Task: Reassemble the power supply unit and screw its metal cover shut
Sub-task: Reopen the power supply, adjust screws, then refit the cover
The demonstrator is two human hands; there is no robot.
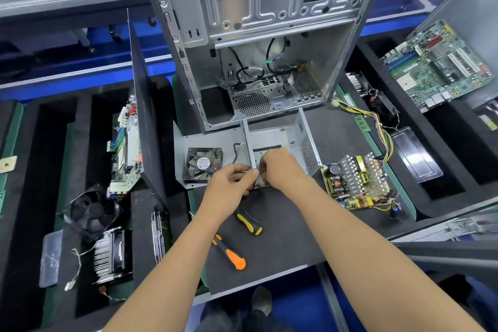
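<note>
At the middle of the black mat, your metal box lies open, its board just beside it on the right. Hold the box steady while you fit the small part. Your left hand and right hand both curl at its near edge; what they pinch is hidden.

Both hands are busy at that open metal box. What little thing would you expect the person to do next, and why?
Probably lift the green power supply circuit board into the open grey metal housing. The board lies outside it to the right, the housing looks bare inside, and the left hand and right hand both hold its near edge.
</note>
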